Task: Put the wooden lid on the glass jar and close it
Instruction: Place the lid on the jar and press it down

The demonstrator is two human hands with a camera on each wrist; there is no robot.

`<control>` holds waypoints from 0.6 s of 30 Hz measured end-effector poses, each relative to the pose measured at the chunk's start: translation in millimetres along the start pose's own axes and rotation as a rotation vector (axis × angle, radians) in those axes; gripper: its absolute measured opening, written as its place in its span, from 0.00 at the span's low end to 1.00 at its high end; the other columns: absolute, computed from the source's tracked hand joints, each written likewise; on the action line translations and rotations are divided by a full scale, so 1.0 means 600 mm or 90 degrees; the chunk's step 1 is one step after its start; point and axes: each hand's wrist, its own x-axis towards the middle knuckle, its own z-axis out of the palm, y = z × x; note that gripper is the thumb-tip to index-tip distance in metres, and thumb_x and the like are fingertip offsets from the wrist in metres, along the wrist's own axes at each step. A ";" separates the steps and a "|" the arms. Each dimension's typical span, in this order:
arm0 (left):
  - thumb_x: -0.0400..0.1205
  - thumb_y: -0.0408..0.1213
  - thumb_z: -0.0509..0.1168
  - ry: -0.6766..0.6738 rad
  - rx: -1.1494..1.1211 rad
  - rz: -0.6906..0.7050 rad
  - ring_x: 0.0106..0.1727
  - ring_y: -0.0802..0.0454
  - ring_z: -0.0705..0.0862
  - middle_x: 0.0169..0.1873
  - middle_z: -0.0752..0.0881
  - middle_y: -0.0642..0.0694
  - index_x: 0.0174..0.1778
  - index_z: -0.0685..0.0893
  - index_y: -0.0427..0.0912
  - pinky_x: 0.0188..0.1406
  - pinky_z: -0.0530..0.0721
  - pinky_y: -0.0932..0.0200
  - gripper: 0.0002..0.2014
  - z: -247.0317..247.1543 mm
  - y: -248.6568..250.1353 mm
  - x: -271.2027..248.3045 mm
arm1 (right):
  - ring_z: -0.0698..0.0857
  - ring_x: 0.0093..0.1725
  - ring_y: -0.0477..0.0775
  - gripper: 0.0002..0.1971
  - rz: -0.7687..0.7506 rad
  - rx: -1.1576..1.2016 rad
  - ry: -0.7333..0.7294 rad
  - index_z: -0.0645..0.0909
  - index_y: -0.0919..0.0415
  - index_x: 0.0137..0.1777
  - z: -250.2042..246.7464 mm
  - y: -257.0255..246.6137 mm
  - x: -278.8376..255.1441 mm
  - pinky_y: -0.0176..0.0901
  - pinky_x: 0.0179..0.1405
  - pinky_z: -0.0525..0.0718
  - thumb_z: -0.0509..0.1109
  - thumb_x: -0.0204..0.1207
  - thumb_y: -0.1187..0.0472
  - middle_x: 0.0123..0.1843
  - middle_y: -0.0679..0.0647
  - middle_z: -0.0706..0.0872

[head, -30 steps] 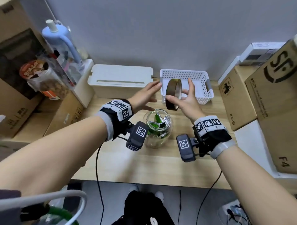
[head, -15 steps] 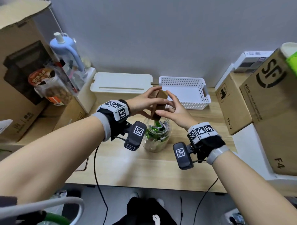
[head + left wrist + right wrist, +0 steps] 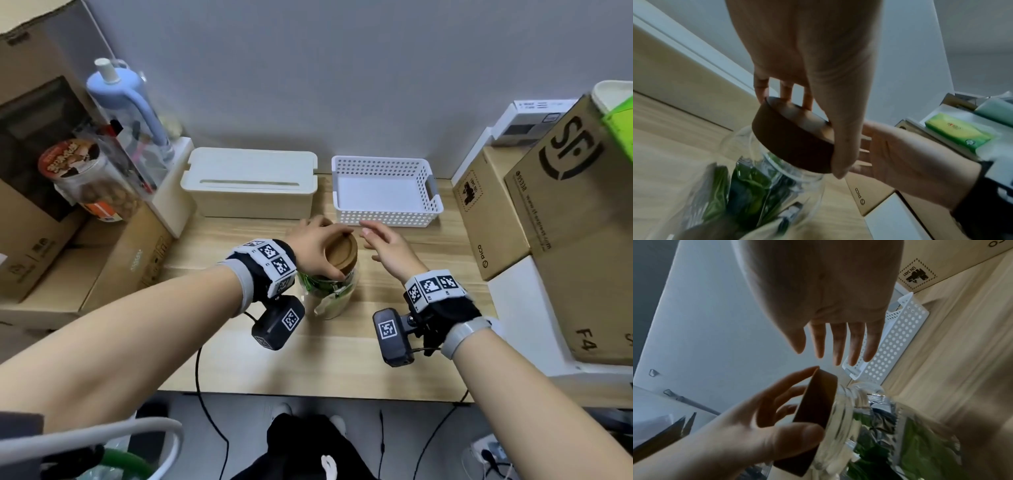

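Wooden lid [image 3: 340, 253] is being gripped by the curled left hand [image 3: 317, 247] at frame centre, seating it on the glass jar [image 3: 330, 297]; the right hand [image 3: 388, 247] is being held open beside it.

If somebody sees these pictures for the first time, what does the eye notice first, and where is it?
First, the wooden lid at the centre of the table, sitting on the glass jar of green packets, with the left hand gripping its rim. Just right of it the right hand hovers open, touching nothing. Behind them a white perforated basket stands near the wall.
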 end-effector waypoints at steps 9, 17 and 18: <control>0.62 0.54 0.76 0.005 0.065 0.043 0.76 0.40 0.61 0.75 0.65 0.45 0.76 0.62 0.61 0.72 0.68 0.37 0.47 0.018 -0.002 0.011 | 0.77 0.57 0.46 0.20 0.005 -0.005 -0.046 0.74 0.60 0.73 0.020 0.021 0.011 0.19 0.38 0.74 0.63 0.81 0.64 0.56 0.52 0.79; 0.61 0.51 0.75 -0.011 0.035 0.095 0.80 0.39 0.57 0.78 0.61 0.40 0.79 0.56 0.61 0.76 0.67 0.37 0.51 0.025 -0.015 0.022 | 0.77 0.56 0.50 0.16 0.037 0.056 -0.016 0.78 0.64 0.67 0.032 0.030 0.026 0.27 0.41 0.74 0.63 0.81 0.67 0.54 0.55 0.81; 0.61 0.54 0.74 -0.010 0.054 0.091 0.80 0.39 0.57 0.78 0.60 0.41 0.79 0.55 0.61 0.75 0.68 0.36 0.50 0.028 -0.015 0.024 | 0.77 0.57 0.50 0.16 0.045 0.069 -0.016 0.78 0.65 0.68 0.034 0.029 0.027 0.26 0.41 0.74 0.63 0.81 0.67 0.55 0.54 0.80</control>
